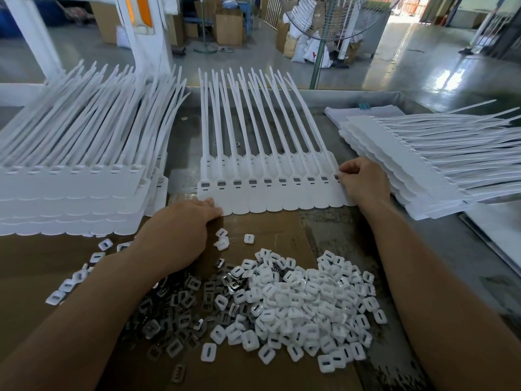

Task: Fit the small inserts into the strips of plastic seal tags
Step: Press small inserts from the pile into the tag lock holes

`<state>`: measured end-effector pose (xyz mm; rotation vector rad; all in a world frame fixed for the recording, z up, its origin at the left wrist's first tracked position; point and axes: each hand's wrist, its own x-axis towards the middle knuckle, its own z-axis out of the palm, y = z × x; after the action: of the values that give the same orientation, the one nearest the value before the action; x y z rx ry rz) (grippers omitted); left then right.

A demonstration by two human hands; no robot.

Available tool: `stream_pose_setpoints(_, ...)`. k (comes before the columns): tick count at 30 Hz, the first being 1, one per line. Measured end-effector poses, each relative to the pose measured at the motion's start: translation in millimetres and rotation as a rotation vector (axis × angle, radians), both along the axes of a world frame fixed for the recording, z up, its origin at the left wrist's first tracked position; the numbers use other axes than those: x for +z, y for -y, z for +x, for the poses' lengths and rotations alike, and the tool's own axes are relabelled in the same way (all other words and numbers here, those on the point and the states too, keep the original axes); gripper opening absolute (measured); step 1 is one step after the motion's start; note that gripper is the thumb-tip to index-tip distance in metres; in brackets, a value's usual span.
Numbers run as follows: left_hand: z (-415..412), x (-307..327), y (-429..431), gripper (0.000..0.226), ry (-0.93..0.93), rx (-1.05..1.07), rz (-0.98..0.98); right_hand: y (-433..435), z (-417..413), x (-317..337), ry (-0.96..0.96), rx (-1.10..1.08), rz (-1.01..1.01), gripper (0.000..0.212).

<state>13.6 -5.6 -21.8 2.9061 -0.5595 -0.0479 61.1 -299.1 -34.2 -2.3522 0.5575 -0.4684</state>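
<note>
Pinching hand: your right hand [363,184], fingers curled on strip [270,198] right end.
Left hand [180,230]: flat fingers press strip's lower-left corner.
Strip: frame centre.
Inserts [304,300]: lower centre pile.

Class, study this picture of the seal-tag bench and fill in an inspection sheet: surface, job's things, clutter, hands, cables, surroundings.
Surface: grey metal table, brown cardboard sheet on its near part.
Job's things: central strip of tags lying flat; a left stack and a right stack of tags; white inserts and metal inserts heaped on the cardboard.
Clutter: stray inserts scattered at near left.
Hands: left hand rests on the strip's near-left corner, grip unclear; right hand pinches its right end.
Cables: nothing seen.
Surroundings: standing fan, cardboard boxes, sacks on a shiny floor.
</note>
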Motion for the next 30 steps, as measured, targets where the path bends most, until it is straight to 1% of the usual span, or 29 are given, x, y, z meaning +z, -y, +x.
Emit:
stream_pose_setpoints(8,-2,0,-2,0.051,-0.011,-0.001,-0.003,1,-8,3,0.021,0.031,0.094,0.021)
stream_pose_setpoints(12,-2,0,-2,0.051,-0.012,0.002,-0.041,-2,-13,6,0.029,0.057,0.023,0.025)
stream_pose_setpoints(16,-2,-1,-1,0.051,-0.004,-0.01,-0.062,-3,-19,8,-0.084,0.129,-0.082,0.03)
stream_pose_setpoints(18,-2,-2,-1,0.052,0.004,-0.01,-0.081,-4,-21,9,-0.106,0.135,-0.119,0.03)
stream_pose_setpoints(23,-4,-5,-1,0.056,-0.004,-0.05,-0.086,-1,-21,11,-0.133,0.131,-0.125,0.03)
stream_pose_setpoints(26,-4,-4,-1,0.058,-0.01,-0.05,-0.076,-6,-20,14,-0.098,0.144,-0.217,0.032)
stream_pose_setpoints(28,-3,-3,1,0.057,-0.008,-0.046,-0.074,-15,-22,20,-0.072,0.233,-0.199,0.03)
stream_pose_setpoints(30,-3,-2,2,0.057,-0.012,-0.04,-0.073,-29,-27,31,-0.105,0.437,-0.102,0.018)
